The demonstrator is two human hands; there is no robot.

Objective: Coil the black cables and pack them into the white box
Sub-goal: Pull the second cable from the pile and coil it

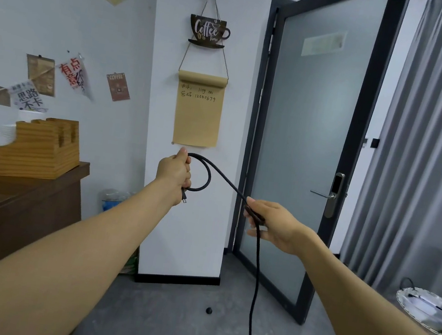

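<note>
Both arms reach out in front of a white wall. My left hand [174, 173] is closed on one end of a black cable [224, 178], which forms one small loop beside the fist; a short plug end sticks out below the hand. From the loop the cable slants down to my right hand [272, 222], which pinches it between thumb and fingers. Below that hand the cable hangs straight down and leaves the bottom of the view. No white box is in view.
A brown wooden counter [7, 210] with a wooden organiser [36, 148] stands at the left. A frosted glass door [301, 156] is ajar ahead, grey curtains at the right. A woven basket [430, 310] sits on the floor at the right; a small black object [209, 310] lies on the grey floor.
</note>
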